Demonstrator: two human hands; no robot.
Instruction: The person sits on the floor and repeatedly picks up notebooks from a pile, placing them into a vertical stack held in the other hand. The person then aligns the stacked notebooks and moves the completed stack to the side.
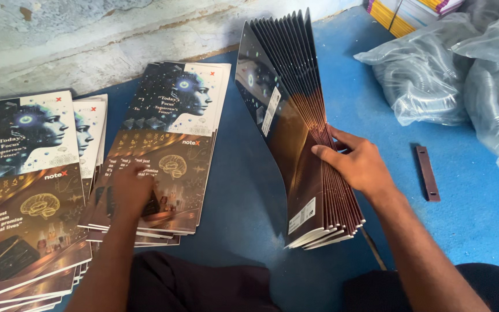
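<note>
Head view: I see one fanned stack (pixel 304 144) standing on edge on the blue table (pixel 475 214).
Right hand (pixel 359 164): clamped on its spine side.
Left hand (pixel 131 188): flat on middle pile (pixel 168 144).
Handling: I judge covers glossy, slippery, bendy; grip near spines.

One head-worn camera looks steeply down, close over the blue table (pixel 342 104).

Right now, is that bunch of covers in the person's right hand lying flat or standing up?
Standing up. The bunch of covers rests on its lower edge on the blue table, steadied by the right hand; its top edges fan apart.
</note>
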